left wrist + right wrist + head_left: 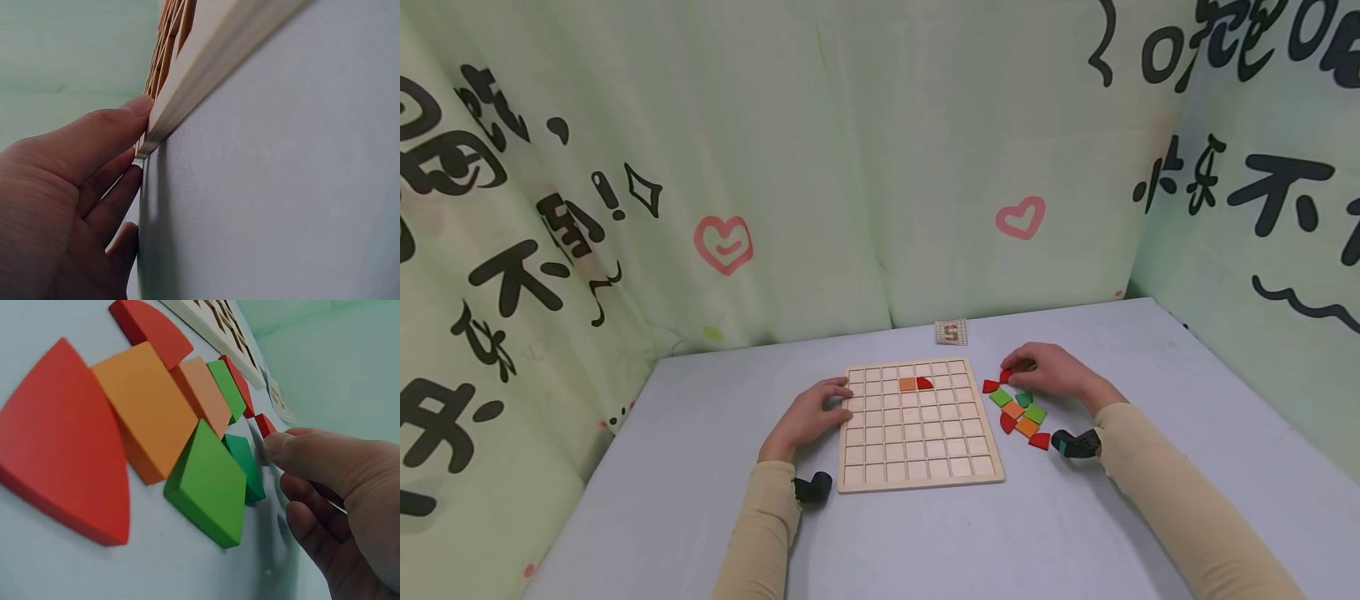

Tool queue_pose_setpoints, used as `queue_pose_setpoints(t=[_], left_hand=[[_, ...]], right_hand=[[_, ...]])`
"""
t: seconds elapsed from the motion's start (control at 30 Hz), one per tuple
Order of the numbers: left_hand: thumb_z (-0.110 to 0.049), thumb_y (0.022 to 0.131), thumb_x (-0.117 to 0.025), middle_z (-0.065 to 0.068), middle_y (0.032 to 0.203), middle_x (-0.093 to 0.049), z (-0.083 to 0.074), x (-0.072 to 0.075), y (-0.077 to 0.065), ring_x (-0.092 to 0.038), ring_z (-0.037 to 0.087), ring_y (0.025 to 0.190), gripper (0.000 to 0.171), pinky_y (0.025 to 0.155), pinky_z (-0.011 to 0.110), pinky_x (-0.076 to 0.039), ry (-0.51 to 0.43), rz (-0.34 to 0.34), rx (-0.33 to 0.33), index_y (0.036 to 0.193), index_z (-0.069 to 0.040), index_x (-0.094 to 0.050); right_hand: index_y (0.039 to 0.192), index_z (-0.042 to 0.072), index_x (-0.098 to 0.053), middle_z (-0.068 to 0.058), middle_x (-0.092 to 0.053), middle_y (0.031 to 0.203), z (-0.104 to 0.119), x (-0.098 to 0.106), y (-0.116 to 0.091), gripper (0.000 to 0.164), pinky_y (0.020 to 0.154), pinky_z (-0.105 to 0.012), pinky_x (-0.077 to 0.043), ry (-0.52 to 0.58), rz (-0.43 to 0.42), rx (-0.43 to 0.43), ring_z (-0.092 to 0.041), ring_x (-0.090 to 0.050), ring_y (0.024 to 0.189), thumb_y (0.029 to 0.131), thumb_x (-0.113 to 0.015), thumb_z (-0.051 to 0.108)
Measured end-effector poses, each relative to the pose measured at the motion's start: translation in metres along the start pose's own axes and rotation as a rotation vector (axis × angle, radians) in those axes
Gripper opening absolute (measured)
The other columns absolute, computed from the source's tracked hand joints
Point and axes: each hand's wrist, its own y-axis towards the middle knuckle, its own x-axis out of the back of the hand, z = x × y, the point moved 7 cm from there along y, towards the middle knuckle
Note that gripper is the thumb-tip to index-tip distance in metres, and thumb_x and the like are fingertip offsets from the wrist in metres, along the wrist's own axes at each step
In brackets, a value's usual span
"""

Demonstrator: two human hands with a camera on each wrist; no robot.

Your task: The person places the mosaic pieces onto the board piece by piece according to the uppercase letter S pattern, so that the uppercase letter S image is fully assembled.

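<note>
- Red far piece, two o'clock off our board: right hand seems to pinch it, grasp partly hidden.
- Left hand, fingers loose, touches nine o'clock.
- We judge: picking step; next needs lifting.

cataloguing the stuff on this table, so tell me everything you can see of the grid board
The grid board is pale and squarish, apparently wooden, with rounded corners, a smooth raised rim and thin ridges dividing it into small square cells. It lies flat on the table. Near its far edge, an orange square and, just right of it, a red piece with a curved side sit in neighbouring cells; the other visible cells look empty. The person's left hand touches its left edge.
</note>
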Motion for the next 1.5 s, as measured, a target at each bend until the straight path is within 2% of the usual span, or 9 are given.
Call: queue_pose_setpoints(t=[0.23, 0.4, 0.73, 0.93, 1.03, 1.3, 1.5], left_hand=[[-0.015, 0.088, -0.072, 0.008, 0.147, -0.048, 0.000, 0.001, 0.001, -0.035, 0.030, 0.141, 0.031, 0.115, 0.047, -0.029, 0.001, 0.002, -0.004, 0.117, -0.006, -0.066], [-0.015, 0.088, -0.073, 0.007, 0.147, -0.047, -0.001, 0.001, 0.000, -0.035, 0.030, 0.141, 0.032, 0.114, 0.047, -0.029, -0.006, 0.005, 0.006, 0.118, -0.007, -0.066], [-0.014, 0.088, -0.072, 0.010, 0.145, -0.049, -0.001, 0.001, 0.000, -0.037, 0.032, 0.140, 0.031, 0.114, 0.048, -0.030, -0.001, -0.009, -0.032, 0.117, -0.004, -0.067], [-0.014, 0.088, -0.072, 0.009, 0.145, -0.049, -0.001, 0.002, 0.000, -0.037, 0.031, 0.140, 0.031, 0.114, 0.047, -0.030, -0.001, -0.012, -0.040, 0.117, -0.004, -0.067], [-0.014, 0.088, -0.072, 0.009, 0.145, -0.049, -0.001, 0.001, 0.000, -0.037, 0.031, 0.139, 0.031, 0.114, 0.048, -0.030, -0.005, -0.015, -0.041, 0.117, -0.004, -0.067], [-0.014, 0.087, -0.072, 0.009, 0.145, -0.050, -0.002, 0.001, -0.001, -0.038, 0.031, 0.139, 0.030, 0.113, 0.048, -0.030, -0.006, -0.019, -0.038, 0.116, -0.005, -0.067], [-0.014, 0.087, -0.072, 0.008, 0.144, -0.050, 0.000, 0.001, 0.000, -0.038, 0.030, 0.139, 0.031, 0.113, 0.047, -0.031, 0.004, -0.023, -0.032, 0.116, -0.005, -0.067]], right_hand=[[0.122, 0.003, -0.064, -0.011, -0.063, 0.111, 0.008, 0.005, 0.006, 0.033, 0.090, -0.045, -0.052, 0.018, -0.052, -0.002, -0.029, -0.055, 0.102, 0.092, -0.068, 0.015], [0.120, 0.002, -0.065, -0.012, -0.063, 0.111, 0.018, 0.001, 0.011, 0.031, 0.088, -0.042, -0.052, 0.038, -0.058, 0.017, -0.027, -0.056, 0.099, 0.092, -0.067, 0.014], [0.118, 0.003, -0.067, -0.007, -0.062, 0.105, 0.049, -0.021, 0.028, 0.031, 0.078, -0.031, -0.051, 0.048, -0.010, 0.054, -0.022, -0.054, 0.091, 0.091, -0.069, 0.016], [0.117, 0.005, -0.068, -0.006, -0.064, 0.107, 0.071, -0.033, 0.043, 0.028, 0.081, -0.035, -0.052, 0.075, 0.006, 0.084, -0.022, -0.056, 0.094, 0.091, -0.069, 0.017], [0.116, 0.005, -0.069, -0.005, -0.066, 0.106, 0.082, -0.041, 0.052, 0.028, 0.086, -0.037, -0.051, 0.067, 0.005, 0.124, -0.021, -0.058, 0.095, 0.091, -0.069, 0.018], [0.109, 0.002, -0.071, -0.005, -0.068, 0.100, 0.116, -0.062, 0.063, 0.021, 0.080, -0.034, -0.052, 0.061, 0.025, 0.262, -0.018, -0.061, 0.088, 0.090, -0.068, 0.011], [0.110, 0.005, -0.071, -0.004, -0.066, 0.101, 0.126, -0.075, 0.067, 0.022, 0.081, -0.034, -0.051, 0.051, 0.058, 0.234, -0.017, -0.059, 0.089, 0.090, -0.070, 0.013]])
